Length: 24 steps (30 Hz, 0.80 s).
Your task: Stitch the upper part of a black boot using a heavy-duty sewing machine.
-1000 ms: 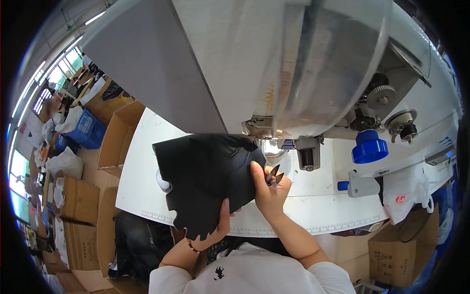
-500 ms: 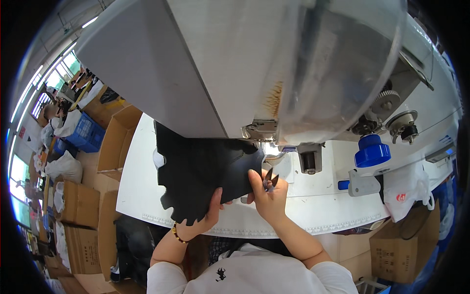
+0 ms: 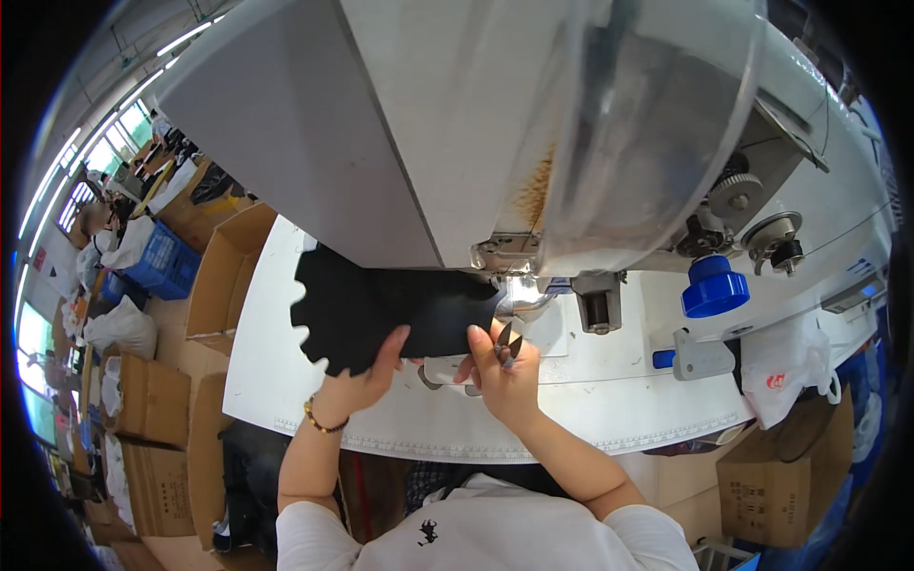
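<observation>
At the far left of the frame we see cardboard boxes (image 3: 143,400) and a blue crate (image 3: 167,266) on the floor, well apart from the work. Moving inward, the white table (image 3: 286,381) carries our black fabric piece (image 3: 381,309), which lies left of centre with its saw-toothed edge toward the left and its right end tucked under the sewing machine head (image 3: 495,124). Our left hand (image 3: 367,376) pinches the lower edge of the fabric, thumb on top and fingers curled beneath, closed on the cloth. Just right of it, our right hand (image 3: 500,371) is closed around small thread snips (image 3: 507,343), their tips at the fabric's right corner near the needle area (image 3: 519,295). We judge the stitching on this piece largely done and the trimming of thread in hand; whether any thread is already cut we cannot tell, and the piece has yet to be drawn clear of the machine. Further right sit a blue knob (image 3: 714,285) and, at the table's edge, a white bag (image 3: 785,366)
</observation>
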Tool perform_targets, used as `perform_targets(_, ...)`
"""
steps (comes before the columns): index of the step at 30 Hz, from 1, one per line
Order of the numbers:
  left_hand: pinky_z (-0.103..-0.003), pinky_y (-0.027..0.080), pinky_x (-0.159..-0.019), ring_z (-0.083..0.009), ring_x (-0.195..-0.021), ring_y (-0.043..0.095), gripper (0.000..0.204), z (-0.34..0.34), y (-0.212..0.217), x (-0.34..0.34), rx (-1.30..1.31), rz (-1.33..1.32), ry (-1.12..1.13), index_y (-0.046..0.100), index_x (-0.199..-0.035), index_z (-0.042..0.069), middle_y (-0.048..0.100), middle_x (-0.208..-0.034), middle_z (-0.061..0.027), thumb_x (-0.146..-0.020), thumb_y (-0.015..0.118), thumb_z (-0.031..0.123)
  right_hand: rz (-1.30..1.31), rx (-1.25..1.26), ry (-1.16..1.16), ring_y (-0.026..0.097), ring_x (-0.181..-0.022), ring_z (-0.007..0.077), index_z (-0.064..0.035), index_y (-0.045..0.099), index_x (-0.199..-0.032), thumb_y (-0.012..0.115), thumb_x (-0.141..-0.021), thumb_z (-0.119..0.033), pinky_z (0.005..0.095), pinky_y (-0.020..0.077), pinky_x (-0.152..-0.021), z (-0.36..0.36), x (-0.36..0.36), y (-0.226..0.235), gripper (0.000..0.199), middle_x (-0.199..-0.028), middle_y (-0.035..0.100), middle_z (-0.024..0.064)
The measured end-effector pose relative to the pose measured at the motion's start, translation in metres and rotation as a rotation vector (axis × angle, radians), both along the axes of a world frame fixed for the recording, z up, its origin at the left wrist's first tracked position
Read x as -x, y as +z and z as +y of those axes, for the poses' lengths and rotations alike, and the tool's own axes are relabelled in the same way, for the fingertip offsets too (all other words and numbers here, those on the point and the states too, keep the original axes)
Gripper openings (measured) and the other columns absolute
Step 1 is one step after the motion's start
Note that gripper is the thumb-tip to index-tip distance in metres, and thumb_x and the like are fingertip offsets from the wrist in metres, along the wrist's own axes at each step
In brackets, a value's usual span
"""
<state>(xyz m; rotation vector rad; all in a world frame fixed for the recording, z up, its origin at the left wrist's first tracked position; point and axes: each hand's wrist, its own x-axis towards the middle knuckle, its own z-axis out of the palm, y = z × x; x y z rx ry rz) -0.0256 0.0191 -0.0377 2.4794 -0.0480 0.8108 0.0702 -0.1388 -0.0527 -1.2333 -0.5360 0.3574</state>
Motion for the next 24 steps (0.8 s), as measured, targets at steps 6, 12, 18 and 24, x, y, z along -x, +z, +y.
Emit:
perform_targets(6, -0.021, 0.041, -0.042, -0.0101, -0.047, 0.051, 0.009, -0.001, 0.012, -0.015, 0.354, -0.016, 0.0, 0.06, -0.085, -0.004, 0.059, -0.07, -0.0075, -0.082, 0.053, 0.001, -0.07, -0.069, -0.047, 0.05, -0.04, 0.0052, -0.0089, 0.039, -0.06, 0.049, -0.089, -0.016, 0.017, 0.027, -0.034, 0.009, -0.004, 0.003, 0.031, -0.046, 0.047, -0.0005)
perform_targets(12, -0.021, 0.04, -0.042, -0.0094, -0.047, 0.051, 0.008, -0.007, 0.017, -0.016, 0.408, 0.007, 0.023, 0.06, -0.083, -0.004, 0.059, -0.069, -0.0065, -0.082, 0.054, 0.002, -0.051, -0.019, -0.045, 0.052, -0.042, 0.0065, -0.0065, 0.043, -0.061, 0.05, -0.088, -0.018, 0.0194, 0.032, -0.038, 0.004, -0.006, 0.006, 0.03, -0.046, 0.047, -0.0005)
perform_targets(18, -0.021, 0.04, -0.043, -0.0089, -0.048, 0.051, 0.007, -0.009, 0.014, -0.014, 0.389, 0.014, 0.006, 0.06, -0.084, -0.003, 0.058, -0.068, -0.0057, -0.082, 0.054, 0.001, -0.044, -0.006, -0.048, 0.052, -0.044, 0.0067, -0.0051, 0.047, -0.064, 0.051, -0.088, -0.019, 0.0202, 0.0356, -0.041, 0.003, -0.005, 0.002, 0.028, -0.048, 0.049, 0.0002)
perform_targets(24, -0.021, 0.042, -0.047, -0.0116, -0.052, 0.054, 0.01, -0.008, 0.005, -0.015, 0.319, -0.014, 0.029, 0.061, -0.088, -0.002, 0.059, -0.077, -0.0076, -0.08, 0.055, 0.001, -0.014, -0.027, -0.075, 0.05, -0.042, 0.0054, -0.0051, 0.05, -0.064, 0.052, -0.087, -0.019, 0.019, 0.0345, -0.04, 0.004, -0.008, 0.002, 0.028, -0.047, 0.048, -0.0008)
